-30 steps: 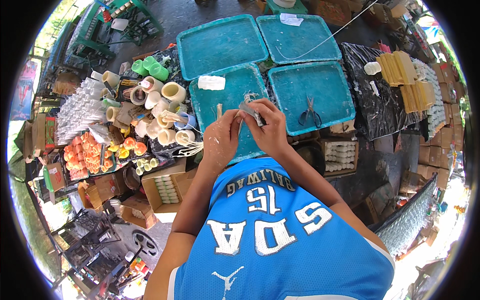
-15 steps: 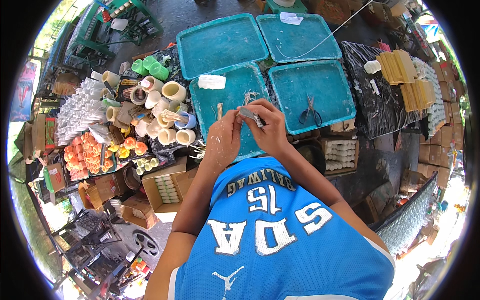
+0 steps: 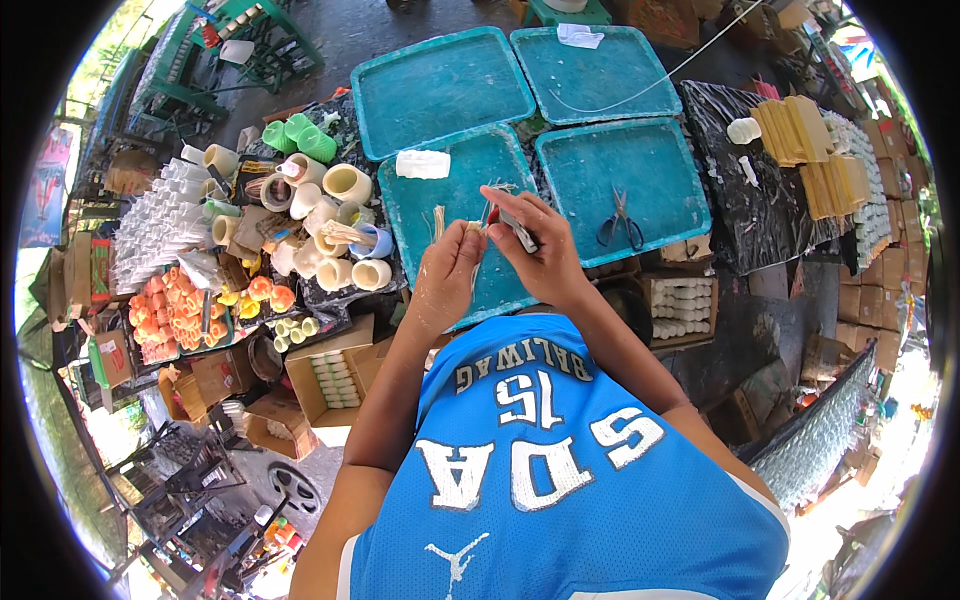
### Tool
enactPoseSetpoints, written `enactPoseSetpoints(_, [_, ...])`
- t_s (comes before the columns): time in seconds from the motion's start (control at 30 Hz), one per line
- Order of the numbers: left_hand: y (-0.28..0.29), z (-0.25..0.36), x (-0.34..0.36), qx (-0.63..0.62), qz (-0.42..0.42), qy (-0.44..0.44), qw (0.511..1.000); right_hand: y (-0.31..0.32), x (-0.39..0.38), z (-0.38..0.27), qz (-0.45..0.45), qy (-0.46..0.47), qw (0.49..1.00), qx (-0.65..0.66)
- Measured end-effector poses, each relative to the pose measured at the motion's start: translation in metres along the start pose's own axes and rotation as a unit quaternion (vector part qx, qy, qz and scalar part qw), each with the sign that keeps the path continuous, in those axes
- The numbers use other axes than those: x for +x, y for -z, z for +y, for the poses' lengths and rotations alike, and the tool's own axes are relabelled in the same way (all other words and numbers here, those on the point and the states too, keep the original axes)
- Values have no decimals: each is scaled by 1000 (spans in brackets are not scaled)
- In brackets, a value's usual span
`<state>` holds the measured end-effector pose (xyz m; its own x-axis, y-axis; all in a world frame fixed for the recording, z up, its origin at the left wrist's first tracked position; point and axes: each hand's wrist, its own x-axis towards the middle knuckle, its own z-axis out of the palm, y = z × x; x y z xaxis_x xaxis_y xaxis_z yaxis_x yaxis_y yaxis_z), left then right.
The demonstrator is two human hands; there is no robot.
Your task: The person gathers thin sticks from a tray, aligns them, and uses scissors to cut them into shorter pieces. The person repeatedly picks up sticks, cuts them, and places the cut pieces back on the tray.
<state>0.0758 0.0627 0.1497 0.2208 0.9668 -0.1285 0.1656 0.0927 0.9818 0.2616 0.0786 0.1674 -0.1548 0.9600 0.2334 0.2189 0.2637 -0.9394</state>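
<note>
A small grey tool [image 3: 520,232] is pinched in the right hand [image 3: 540,250], fingers closed on it, above a teal tray [image 3: 455,195]. The left hand [image 3: 447,275] grips a pale stick [image 3: 440,220]. Scissors [image 3: 620,215] lie on the neighbouring tray [image 3: 650,165].

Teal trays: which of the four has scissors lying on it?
The near right tray, just right of the right hand. Dark scissors lie near its front edge; the other three trays carry none.

Outdoor craft workshop, teal trays [image 3: 440,90] on tables, moulds [image 3: 345,185], yellow wax blocks [image 3: 800,130], cardboard boxes [image 3: 325,375]
</note>
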Motion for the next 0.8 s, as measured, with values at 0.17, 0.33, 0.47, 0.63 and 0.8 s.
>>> enactPoseSetpoints(0.17, [0,8,2,-128,-32,76,988,-1,-7,14,-87,60,994,35])
enactPoseSetpoints(0.33, [4,1,3,-144,-52,74,986,1,-6,3,-108,-17,992,68])
enactPoseSetpoints(0.47, [3,6,1,-138,-44,73,987,2,-6,5,-122,10,991,56])
enactPoseSetpoints(0.63, [1,18,3,-133,-34,65,988,1,-5,7,-157,-23,986,48])
enactPoseSetpoints(0.8, [7,0,9,-367,-4,56,928,5,-1,7,-32,-89,994,51])
